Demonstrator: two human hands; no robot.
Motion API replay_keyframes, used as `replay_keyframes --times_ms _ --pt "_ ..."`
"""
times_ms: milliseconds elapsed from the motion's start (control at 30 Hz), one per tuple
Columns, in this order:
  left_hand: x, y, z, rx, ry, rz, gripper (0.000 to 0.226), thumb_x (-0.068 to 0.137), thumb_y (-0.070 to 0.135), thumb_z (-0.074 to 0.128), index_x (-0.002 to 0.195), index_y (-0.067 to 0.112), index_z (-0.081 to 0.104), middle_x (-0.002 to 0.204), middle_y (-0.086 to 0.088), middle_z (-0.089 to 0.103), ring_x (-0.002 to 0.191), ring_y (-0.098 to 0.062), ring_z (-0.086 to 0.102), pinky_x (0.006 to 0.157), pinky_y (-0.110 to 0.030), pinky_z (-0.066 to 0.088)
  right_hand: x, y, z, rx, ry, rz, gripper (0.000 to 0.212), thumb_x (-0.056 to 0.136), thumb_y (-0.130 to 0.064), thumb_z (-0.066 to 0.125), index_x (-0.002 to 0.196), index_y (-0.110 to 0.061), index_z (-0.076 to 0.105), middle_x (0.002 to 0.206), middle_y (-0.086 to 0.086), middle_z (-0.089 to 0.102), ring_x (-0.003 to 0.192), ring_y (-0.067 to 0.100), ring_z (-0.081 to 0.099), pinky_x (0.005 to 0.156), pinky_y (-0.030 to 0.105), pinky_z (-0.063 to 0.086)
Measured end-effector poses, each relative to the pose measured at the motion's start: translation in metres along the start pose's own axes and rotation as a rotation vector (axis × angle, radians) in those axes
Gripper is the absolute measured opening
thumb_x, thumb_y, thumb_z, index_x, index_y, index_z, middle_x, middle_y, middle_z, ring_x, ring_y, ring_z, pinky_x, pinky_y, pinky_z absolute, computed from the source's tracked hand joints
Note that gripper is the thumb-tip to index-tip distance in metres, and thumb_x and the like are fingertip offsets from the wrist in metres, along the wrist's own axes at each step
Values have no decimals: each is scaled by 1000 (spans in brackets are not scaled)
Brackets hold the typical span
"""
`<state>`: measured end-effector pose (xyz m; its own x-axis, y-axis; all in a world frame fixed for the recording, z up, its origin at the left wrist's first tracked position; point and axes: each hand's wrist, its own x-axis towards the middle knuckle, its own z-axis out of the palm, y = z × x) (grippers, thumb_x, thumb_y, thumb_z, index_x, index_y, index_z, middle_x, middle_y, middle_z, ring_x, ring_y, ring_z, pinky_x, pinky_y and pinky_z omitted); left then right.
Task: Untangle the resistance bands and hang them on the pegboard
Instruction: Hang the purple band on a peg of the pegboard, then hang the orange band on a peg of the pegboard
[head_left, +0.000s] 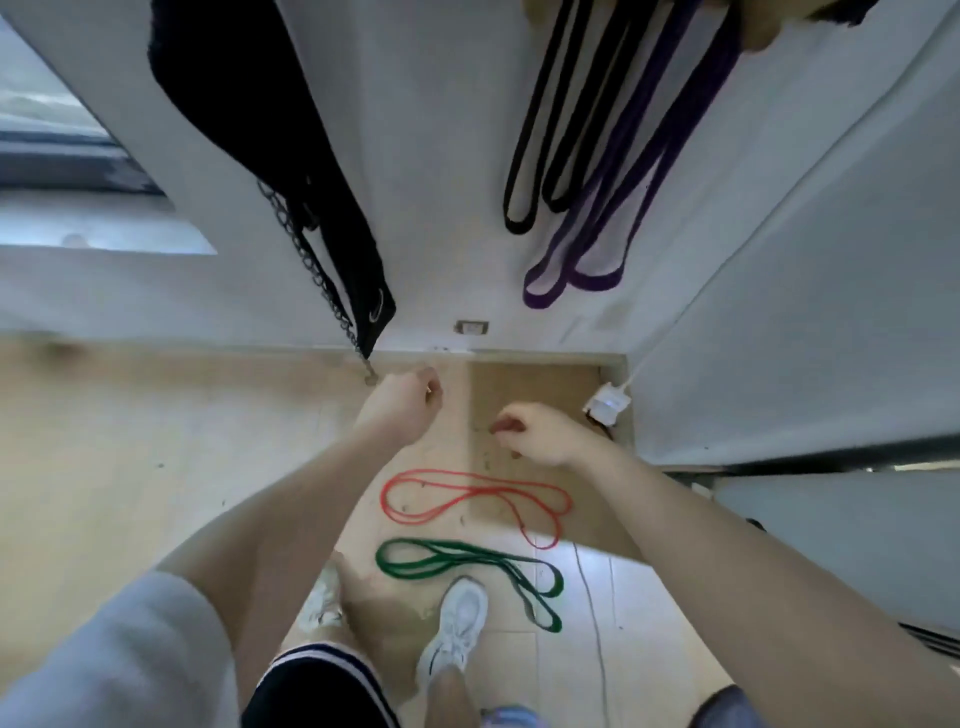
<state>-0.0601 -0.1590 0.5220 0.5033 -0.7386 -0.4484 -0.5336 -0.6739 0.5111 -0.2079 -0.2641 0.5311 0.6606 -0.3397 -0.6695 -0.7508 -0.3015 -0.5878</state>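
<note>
A thin red band (470, 496) lies looped on the wooden floor, and a green band (467, 564) lies just below it near my feet. Black bands (524, 171) and purple bands (597, 244) hang down the white wall at the upper right; their tops and the pegs are cut off by the frame. My left hand (402, 402) and my right hand (535, 434) hover above the floor with fingers loosely curled, holding nothing. Both hands are above the red band and apart from it.
A black belt with a chain (332, 249) hangs on the wall at the left. A white power adapter with a cord (608, 402) lies in the floor's corner. A wall outlet (471, 327) sits low on the wall. My white shoes (457, 629) stand beside the green band.
</note>
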Motion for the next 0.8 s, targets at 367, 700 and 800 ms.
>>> replay_keyframes --times_ms 367,700,800 --pt "11 -223 159 -359 -2 -456 23 91 11 47 103 -1 61 109 -21 64 95 -34 64 83 -35 48 158 94 234 10 -127 146 24 93 -17 50 109 -8 65 115 9 65 108 24 57 90 30 43" --pt "78 -421 369 -205 -93 -478 28 94 13 42 116 8 58 116 -8 62 103 -25 59 81 -29 42 354 235 456 -150 86 153 42 97 -30 41 138 -22 42 134 6 53 121 28 46 98 39 41" --pt "85 -463 406 -111 -118 -421 28 94 14 42 117 8 57 117 -8 60 101 -22 56 77 -22 34 396 262 498 -432 129 108 50 95 -32 46 142 -21 33 143 6 39 130 27 34 103 38 30"
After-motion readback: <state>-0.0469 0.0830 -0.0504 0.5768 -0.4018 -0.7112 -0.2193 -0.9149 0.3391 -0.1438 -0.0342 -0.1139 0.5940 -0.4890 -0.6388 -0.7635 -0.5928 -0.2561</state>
